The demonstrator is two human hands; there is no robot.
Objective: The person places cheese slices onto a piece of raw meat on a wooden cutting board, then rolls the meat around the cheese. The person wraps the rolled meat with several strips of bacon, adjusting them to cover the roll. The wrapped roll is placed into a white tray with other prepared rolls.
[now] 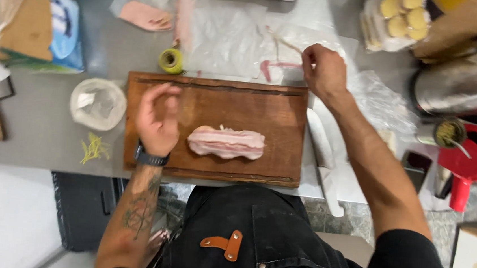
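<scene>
My left hand (157,119) open, flat on wooden board (214,127), just beside meat roll (226,142). Roll lies sideways, left to right. My right hand (324,71) farther up, pinching plastic sheet (290,53).

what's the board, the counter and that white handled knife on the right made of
Board: looks like wood, brown with visible grain and a dark groove near its edges, matte and worn. Counter: probably stainless steel, grey with a dull brushed sheen. Knife: pale handle and blade, seemingly plastic handle; too blurred to be sure.
</scene>
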